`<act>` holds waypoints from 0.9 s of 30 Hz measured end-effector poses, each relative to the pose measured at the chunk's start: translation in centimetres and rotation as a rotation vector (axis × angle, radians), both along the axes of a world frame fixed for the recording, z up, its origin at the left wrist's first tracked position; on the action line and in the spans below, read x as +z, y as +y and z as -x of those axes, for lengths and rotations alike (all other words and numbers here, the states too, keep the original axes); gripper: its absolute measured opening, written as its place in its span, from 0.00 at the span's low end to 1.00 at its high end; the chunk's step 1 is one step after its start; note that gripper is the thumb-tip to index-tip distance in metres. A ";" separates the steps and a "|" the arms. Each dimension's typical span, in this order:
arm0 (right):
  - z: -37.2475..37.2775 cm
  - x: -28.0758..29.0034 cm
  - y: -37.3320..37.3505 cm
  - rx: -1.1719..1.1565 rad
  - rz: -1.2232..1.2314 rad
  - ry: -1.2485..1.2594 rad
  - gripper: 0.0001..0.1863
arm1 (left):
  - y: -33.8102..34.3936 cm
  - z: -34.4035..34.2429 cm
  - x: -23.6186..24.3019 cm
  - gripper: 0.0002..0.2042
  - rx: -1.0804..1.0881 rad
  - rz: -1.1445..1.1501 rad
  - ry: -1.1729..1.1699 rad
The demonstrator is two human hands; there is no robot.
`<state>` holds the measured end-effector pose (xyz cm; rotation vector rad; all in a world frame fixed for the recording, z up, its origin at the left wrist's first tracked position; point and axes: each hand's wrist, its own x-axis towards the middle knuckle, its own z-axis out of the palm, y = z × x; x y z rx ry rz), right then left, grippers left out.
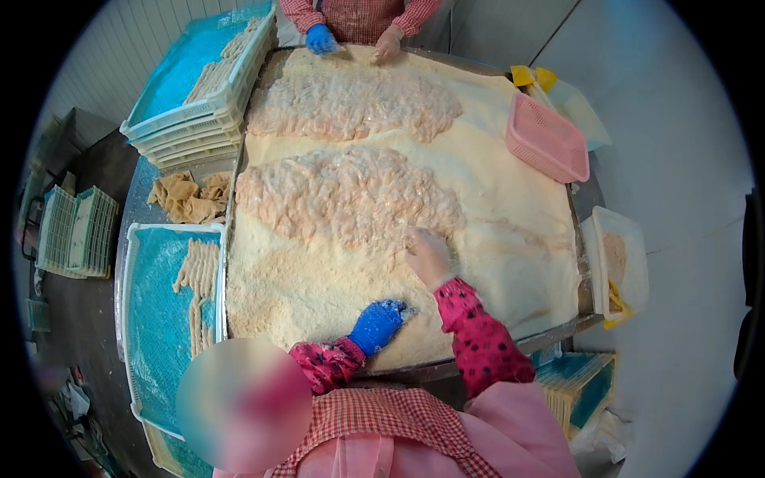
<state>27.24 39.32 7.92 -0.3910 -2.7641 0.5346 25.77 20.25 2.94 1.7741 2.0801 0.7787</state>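
My left hand, in a blue glove dusted with crumbs, is low over the breading crumbs near the table's front edge. Its fingers are curled together, and a small pale lump shows at their tips, too small to name. Farther forward, my right hand in a thin pale glove touches the near right edge of a heap of raw, pale pink meat pieces. Its fingers are bent closed, and whatever is between them is hidden. A second meat heap lies behind the first on the same crumb-covered table.
At left is a white tray lined with blue mesh, holding rows of coated strips. Behind it are a tan cloth and stacked trays. A pink basket and white tub stand right. A co-worker's gloved hands are across the table.
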 end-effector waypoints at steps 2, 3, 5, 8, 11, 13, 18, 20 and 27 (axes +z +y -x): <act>0.7 -0.1 1.3 0.033 -0.062 -0.078 0.17 | 0.0 0.6 0.7 0.15 0.032 0.028 0.034; 0.5 -0.2 1.7 0.033 -0.038 -0.153 0.17 | -1.1 1.7 1.3 0.14 0.083 0.039 0.050; -0.2 -0.1 2.7 0.032 0.041 -0.192 0.16 | -3.9 3.4 1.9 0.14 0.249 0.040 0.037; -1.3 -0.1 3.0 0.027 0.086 -0.011 0.11 | -6.6 4.6 1.9 0.14 0.409 -0.014 0.034; -0.3 0.1 1.4 0.060 -0.092 0.086 0.10 | -6.5 4.6 0.4 0.15 0.406 0.006 0.100; 1.1 -0.4 1.4 0.005 -0.134 -0.141 0.13 | -6.4 5.1 0.9 0.15 0.453 -0.008 0.138; -2.6 -1.7 5.4 -0.179 0.506 -0.018 0.09 | -10.1 8.2 2.0 0.17 0.626 0.016 0.090; -3.0 -1.5 6.0 -0.317 0.776 0.060 0.09 | -10.5 8.4 1.8 0.17 0.652 0.043 0.129; -2.1 5.0 -0.3 -0.050 0.670 0.262 0.11 | -10.3 8.6 0.7 0.19 0.689 -0.024 0.055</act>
